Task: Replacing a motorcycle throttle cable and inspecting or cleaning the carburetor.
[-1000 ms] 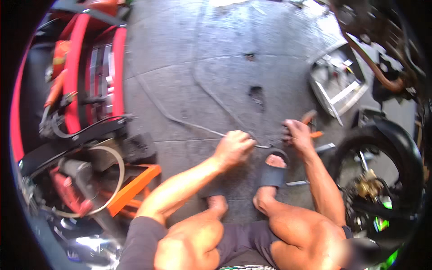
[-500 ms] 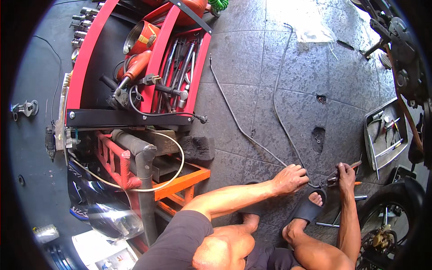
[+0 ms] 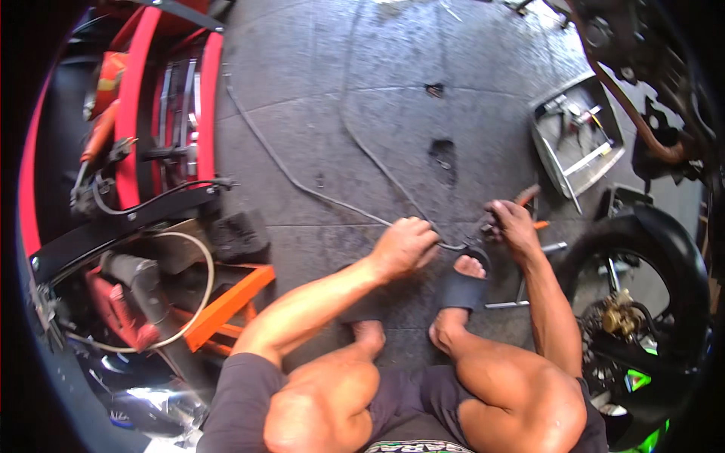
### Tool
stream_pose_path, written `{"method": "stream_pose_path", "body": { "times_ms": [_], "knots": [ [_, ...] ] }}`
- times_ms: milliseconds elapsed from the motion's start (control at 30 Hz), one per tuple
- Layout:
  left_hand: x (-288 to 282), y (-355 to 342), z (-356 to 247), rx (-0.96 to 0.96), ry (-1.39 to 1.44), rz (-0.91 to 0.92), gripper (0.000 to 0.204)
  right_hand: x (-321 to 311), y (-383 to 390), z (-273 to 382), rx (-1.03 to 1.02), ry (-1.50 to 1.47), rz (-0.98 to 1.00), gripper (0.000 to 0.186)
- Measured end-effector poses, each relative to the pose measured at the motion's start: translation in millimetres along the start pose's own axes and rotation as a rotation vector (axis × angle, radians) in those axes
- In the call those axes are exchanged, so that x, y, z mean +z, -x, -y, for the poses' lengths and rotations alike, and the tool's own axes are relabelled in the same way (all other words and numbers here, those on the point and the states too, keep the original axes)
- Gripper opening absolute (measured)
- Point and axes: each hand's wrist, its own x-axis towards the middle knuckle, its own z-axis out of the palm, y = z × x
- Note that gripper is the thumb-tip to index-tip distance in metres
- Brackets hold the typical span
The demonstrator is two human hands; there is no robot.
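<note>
"How many things are there?"
"Two bare hands, one pair of orange-handled metal pliers [image 3: 527, 196], and two lengths of thin, dark grey cable [image 3: 302, 186]; whether they are one piece, I cannot tell. Two dark grey slide sandals [image 3: 461, 291] are on the person's feet."

"And the surface, the room?"
"A grey tiled floor [image 3: 287, 45] with two dark pits [image 3: 442, 158]. A red and black metal tool cart [image 3: 127, 166] stands at left, above an orange metal frame [image 3: 230, 306]. At right are a shallow grey tray [image 3: 595, 174] of tools and a black-tyred wheel [image 3: 691, 279]."

"Where is the cable in the grip?"
"The left hand [image 3: 406, 248] has its fingers curled around it; both lengths trail forward over the floor, and a short bend pokes out rightward, near the pliers. The right hand [image 3: 515, 226] is wrapped around the pliers; whether their jaws bite the cable, I cannot tell."
</note>
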Motion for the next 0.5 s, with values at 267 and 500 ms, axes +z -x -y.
{"method": "stream_pose_path", "body": {
  "times_ms": [267,500],
  "knots": [
    [-12.1,-3.3,-9.0,-0.020,0.024,0.018,0.020,8.1,3.5,7.8,0.026,0.003,0.097,0.029],
    [-14.4,-5.4,-12.3,-0.004,0.024,0.022,0.019,6.9,9.1,13.0,0.017,-0.070,0.098,0.028]
  ]
}}
